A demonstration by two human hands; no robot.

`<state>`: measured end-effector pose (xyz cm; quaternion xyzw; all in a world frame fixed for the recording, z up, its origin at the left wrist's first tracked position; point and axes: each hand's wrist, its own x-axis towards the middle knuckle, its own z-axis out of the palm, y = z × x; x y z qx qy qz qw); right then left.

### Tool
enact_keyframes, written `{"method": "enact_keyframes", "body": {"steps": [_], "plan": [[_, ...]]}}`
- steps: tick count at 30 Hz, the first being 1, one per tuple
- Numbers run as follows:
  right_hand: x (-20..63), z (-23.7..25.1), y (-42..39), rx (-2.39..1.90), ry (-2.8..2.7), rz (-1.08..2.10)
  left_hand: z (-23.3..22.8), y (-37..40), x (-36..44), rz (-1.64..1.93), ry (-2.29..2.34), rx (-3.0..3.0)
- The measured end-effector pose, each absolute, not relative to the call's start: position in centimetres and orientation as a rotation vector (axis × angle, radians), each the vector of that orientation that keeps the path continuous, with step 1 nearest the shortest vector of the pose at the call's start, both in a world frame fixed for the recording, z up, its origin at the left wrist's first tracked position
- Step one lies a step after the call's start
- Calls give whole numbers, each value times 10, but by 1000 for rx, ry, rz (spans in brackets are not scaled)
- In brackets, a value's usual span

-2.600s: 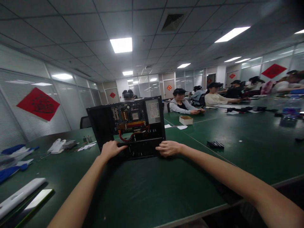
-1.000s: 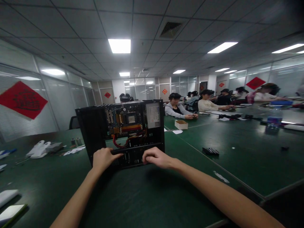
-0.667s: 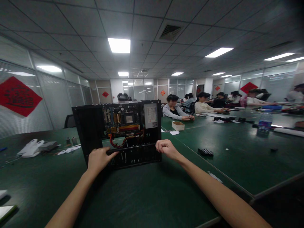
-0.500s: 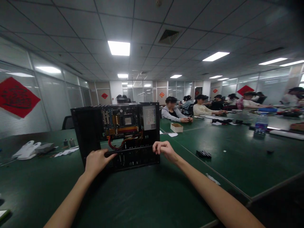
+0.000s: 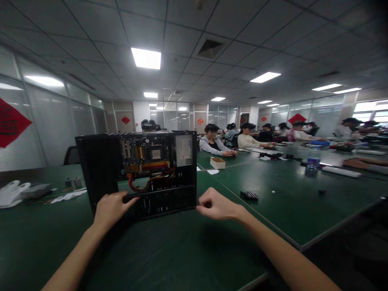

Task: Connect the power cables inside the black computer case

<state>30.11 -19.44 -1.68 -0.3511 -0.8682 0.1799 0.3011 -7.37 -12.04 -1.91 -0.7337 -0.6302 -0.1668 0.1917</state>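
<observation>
An open black computer case (image 5: 103, 169) stands on the green table (image 5: 182, 250), its motherboard (image 5: 145, 155) and red cables facing me. My left hand (image 5: 110, 208) rests on the case's lower front rail, fingers laid along it. My right hand (image 5: 216, 206) hovers just right of the case's lower right corner, fingers curled in with the thumb and fingertips pinched together; whether something small sits in them cannot be told.
White gloves and small parts (image 5: 18, 192) lie at the left. A small black part (image 5: 248, 195) lies to the right, a cardboard box (image 5: 217, 163) farther back. Several seated people (image 5: 212, 143) work along the table's far side. A water bottle (image 5: 312, 163) stands at right.
My right hand came off the case's lower right edge and drew back toward me, off to the right. The left hand stayed on the rail. The view swung to the right.
</observation>
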Motion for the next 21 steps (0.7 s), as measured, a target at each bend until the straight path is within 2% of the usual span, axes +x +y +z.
{"method": "enact_keyframes", "body": {"steps": [3,7,10,13,19,21], "plan": [[358,-8,-239,-1306,-2486,-98,-19,-119,-74,-434,-1812,-2031],[428,-29,-290,-1852,-2467,-431,-18,-115,-74,-394,-1842,-1992],[439,-58,-313,-2034,-2447,-456,-17,-114,-72,-367,-1860,-1989],[432,-80,-319,-2030,-2497,-471,-15,-115,-70,-347,-1879,-1980],[437,-84,-315,-2176,-2417,-513,-13,-118,-70,-339,-1876,-1989],[431,-85,-320,-2106,-2450,-463,-13,-118,-70,-332,-1883,-1996]]}}
